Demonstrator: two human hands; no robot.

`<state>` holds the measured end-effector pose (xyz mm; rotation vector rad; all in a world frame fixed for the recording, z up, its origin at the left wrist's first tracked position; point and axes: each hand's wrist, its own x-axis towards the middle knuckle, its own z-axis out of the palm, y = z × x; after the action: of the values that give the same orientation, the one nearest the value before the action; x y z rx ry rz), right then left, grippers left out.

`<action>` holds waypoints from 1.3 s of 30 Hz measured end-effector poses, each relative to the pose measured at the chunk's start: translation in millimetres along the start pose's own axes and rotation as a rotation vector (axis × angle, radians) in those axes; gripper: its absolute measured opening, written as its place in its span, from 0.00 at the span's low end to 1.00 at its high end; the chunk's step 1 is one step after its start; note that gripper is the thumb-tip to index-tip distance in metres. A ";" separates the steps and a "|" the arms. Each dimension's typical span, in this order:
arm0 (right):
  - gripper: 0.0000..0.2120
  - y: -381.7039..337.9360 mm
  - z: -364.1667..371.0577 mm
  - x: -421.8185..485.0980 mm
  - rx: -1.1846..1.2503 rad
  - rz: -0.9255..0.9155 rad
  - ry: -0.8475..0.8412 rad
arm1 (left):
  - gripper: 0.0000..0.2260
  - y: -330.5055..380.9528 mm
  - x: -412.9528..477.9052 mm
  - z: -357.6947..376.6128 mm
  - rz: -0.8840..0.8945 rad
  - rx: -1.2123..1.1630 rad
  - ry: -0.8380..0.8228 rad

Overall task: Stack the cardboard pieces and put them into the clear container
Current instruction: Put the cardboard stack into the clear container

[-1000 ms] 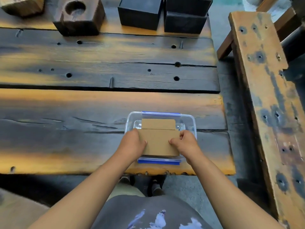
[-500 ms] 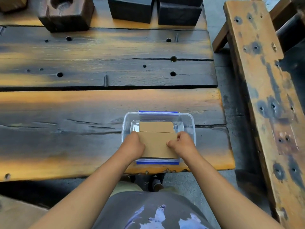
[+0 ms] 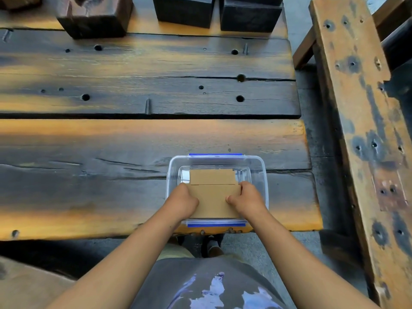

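You have the cardboard stack (image 3: pixel 215 200) pinched between both hands over the clear container (image 3: pixel 256 162), which sits at the near edge of the wooden table (image 3: pixel 133 139), directly in front of you. Your left hand (image 3: pixel 181 202) is curled closed on the stack's left edge and your right hand (image 3: pixel 246 200) is closed on its right edge, so neither hand is nearer; the load sits centred between them. The stack's long side runs left to right, matching the long side of the container, so no turning looks necessary. The far edge of the cardboard dips lower into the tub while the near edge rides up by the blue clip (image 3: pixel 217 224) on your side. A separate cardboard piece (image 3: pixel 211 176) already lies inside at the far end. Judging from this, your coming move turns on dropping the near edge straight down, past the near rim, keeping both sides level
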<state>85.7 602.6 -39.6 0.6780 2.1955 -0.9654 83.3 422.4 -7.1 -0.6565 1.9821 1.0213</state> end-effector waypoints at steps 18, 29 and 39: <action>0.18 1.2 7.9 -4.2 0.004 -0.004 -0.035 | 0.18 -7.4 3.4 1.0 -0.026 -0.228 0.004; 0.17 1.6 8.5 -6.5 0.018 -0.042 -0.011 | 0.20 -15.8 7.8 4.2 -0.012 -0.324 -0.035; 0.09 -2.2 -0.4 -5.9 0.006 -0.050 0.007 | 0.19 -18.2 8.8 2.2 0.005 -0.356 -0.051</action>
<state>88.0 600.5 -34.1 0.6322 2.2260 -0.9963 92.6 413.6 -23.0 -0.8059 1.7738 1.3964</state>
